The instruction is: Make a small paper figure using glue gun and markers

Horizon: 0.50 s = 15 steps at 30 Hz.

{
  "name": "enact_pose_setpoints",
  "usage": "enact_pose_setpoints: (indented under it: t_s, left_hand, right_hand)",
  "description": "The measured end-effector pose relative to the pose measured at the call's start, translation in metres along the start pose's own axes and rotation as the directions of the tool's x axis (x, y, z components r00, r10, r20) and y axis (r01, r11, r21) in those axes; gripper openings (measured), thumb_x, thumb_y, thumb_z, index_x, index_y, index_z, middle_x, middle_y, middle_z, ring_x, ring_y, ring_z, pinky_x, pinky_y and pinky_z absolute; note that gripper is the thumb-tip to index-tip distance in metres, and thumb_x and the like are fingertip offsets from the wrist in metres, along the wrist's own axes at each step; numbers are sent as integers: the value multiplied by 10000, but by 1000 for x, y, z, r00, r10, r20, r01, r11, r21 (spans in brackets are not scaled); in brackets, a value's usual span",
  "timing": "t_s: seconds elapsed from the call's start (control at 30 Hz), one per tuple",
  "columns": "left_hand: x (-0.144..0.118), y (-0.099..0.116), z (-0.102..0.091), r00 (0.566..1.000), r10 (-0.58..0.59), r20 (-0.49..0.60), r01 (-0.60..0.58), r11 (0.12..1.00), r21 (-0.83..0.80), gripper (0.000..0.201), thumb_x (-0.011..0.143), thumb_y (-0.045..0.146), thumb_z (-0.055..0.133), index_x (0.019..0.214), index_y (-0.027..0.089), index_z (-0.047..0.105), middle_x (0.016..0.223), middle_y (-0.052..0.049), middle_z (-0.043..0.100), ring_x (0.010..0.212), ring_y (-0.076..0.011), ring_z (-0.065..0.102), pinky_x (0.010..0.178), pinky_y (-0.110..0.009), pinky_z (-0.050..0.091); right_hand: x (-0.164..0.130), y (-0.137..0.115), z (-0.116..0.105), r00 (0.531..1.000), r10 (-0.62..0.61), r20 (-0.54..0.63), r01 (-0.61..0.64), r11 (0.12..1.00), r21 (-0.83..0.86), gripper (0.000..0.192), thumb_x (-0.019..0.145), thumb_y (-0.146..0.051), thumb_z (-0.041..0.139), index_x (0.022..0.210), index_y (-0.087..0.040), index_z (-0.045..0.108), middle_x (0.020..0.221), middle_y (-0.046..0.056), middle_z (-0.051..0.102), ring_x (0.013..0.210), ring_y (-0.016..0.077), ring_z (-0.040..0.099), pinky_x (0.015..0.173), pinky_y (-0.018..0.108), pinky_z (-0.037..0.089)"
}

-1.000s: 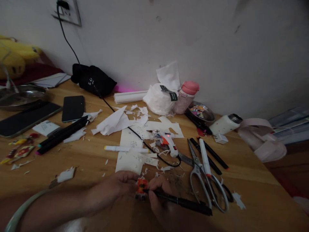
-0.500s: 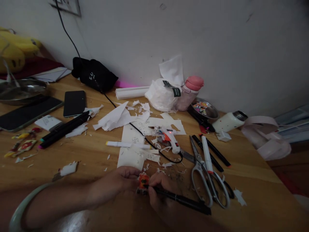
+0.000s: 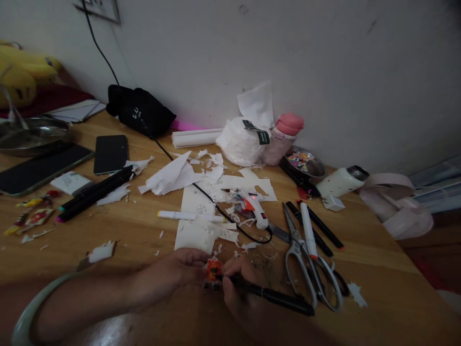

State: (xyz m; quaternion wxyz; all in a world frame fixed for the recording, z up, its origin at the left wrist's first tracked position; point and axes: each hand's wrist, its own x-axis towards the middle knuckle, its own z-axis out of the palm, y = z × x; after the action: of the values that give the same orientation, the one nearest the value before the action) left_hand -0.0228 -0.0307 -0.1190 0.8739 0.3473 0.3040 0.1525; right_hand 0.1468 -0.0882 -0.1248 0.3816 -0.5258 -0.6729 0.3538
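Observation:
Near the table's front edge, my left hand (image 3: 176, 274) pinches a small orange figure (image 3: 214, 270) with dark marks, its exact kind too small to make out. My right hand (image 3: 241, 288) grips a black marker pen (image 3: 273, 295), whose tip meets the figure's face or lies very close to it. The pen slants down to the right. Fingers of both hands hide the edges of the figure. A pale green bangle (image 3: 36, 302) circles my left wrist.
Grey-handled scissors (image 3: 297, 250), a white marker (image 3: 309, 230) and black markers (image 3: 326, 226) lie at right. Ahead are a lit glue gun (image 3: 257, 209) with a black cord, paper scraps (image 3: 169, 175) and a yellow-capped marker (image 3: 190, 216). Phones (image 3: 111, 154) and a steel bowl (image 3: 36, 139) are left.
Almost nothing differs. The marker pen has shifted very slightly in my right hand's grip against the orange figure, and my left hand still holds the figure in place.

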Motion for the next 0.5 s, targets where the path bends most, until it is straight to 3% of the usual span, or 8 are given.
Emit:
enact_pose_setpoints:
  t_s: [0.33, 0.5]
  left_hand:
    - [-4, 13, 8, 1000, -2, -8, 2, 998, 62, 244, 710, 202, 613, 946, 149, 646, 905, -64, 675, 860, -187, 591, 830, -312, 390]
    - [-5, 12, 8, 1000, -10, 0, 10, 998, 55, 277, 709, 217, 619, 978, 151, 632, 946, -68, 664, 884, -191, 588, 840, -312, 389]
  right_hand:
    - [2, -5, -5, 997, 28, -74, -22, 996, 82, 114, 828, -252, 386, 733, -190, 397, 682, 9, 520, 614, 106, 527, 561, 225, 442]
    - [9, 4, -17, 973, 148, -179, -113, 975, 189, 112, 869, -289, 373, 837, -189, 410, 682, 8, 540, 630, 109, 546, 582, 233, 448]
